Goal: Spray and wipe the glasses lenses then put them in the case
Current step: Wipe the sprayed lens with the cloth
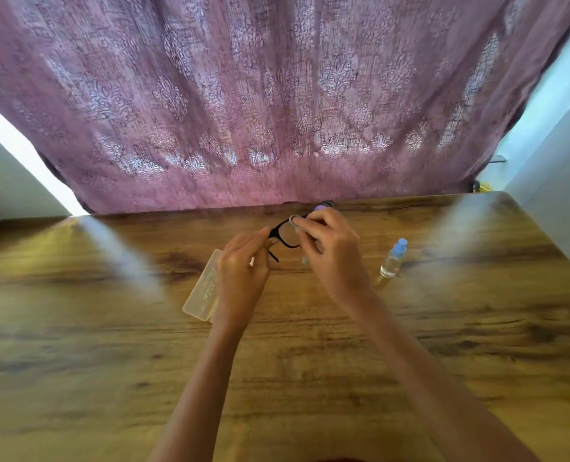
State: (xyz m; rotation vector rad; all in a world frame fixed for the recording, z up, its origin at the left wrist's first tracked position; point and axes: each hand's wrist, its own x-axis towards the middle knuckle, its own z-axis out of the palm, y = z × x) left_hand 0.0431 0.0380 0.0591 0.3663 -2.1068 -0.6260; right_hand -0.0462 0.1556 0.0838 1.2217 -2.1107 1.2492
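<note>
The left grip (243,271) pinches the black glasses (276,231) at one hinge, above the worktop (110,328). The right grip (333,258) clasps a grey cloth (297,223) over one lens. The clear case (200,295) lies left of them and the spray bottle (392,260) sits at the right.

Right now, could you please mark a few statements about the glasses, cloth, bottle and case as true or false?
The left hand pinches the black glasses. True.
The right hand holds a cloth against a lens. True.
The spray bottle lies on its side. False: it stands upright on the wooden table.
The glasses sit inside the clear case. False: the hands hold them above the table; the case lies below the left hand.
</note>
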